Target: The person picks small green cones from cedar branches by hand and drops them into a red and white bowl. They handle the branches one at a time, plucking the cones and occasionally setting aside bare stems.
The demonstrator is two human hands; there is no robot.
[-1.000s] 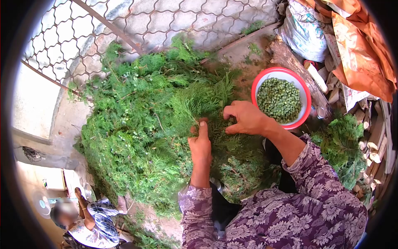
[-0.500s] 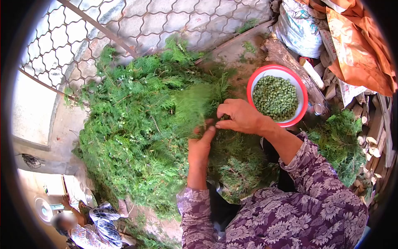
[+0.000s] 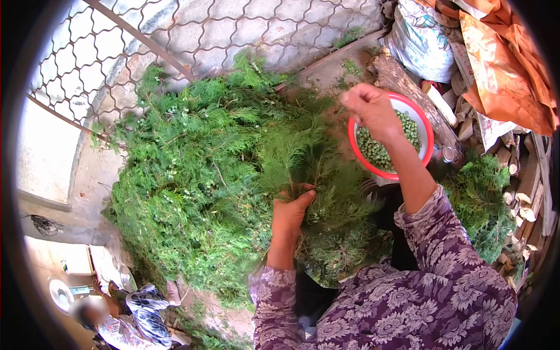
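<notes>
My left hand (image 3: 290, 214) is closed around the stem of a feathery green cypress sprig (image 3: 286, 158), over a large heap of similar cut branches (image 3: 186, 204). My right hand (image 3: 373, 114) is raised above the left rim of a red-rimmed white bowl (image 3: 429, 140), with its fingers pinched together. Anything between those fingertips is too small to make out. Small round green cones (image 3: 376, 153) fill much of the bowl, partly hidden by my right hand and forearm.
A wavy wire-mesh panel (image 3: 233, 35) borders the heap at the back. Right of the bowl are a log (image 3: 402, 79), a white sack (image 3: 420, 44), orange sheeting (image 3: 501, 64) and stacked firewood (image 3: 528, 186). Another person (image 3: 134, 321) sits at the lower left.
My right hand has moved away from the sprig, up and right to the bowl. My left hand keeps hold of the sprig and has shifted slightly right and down.
</notes>
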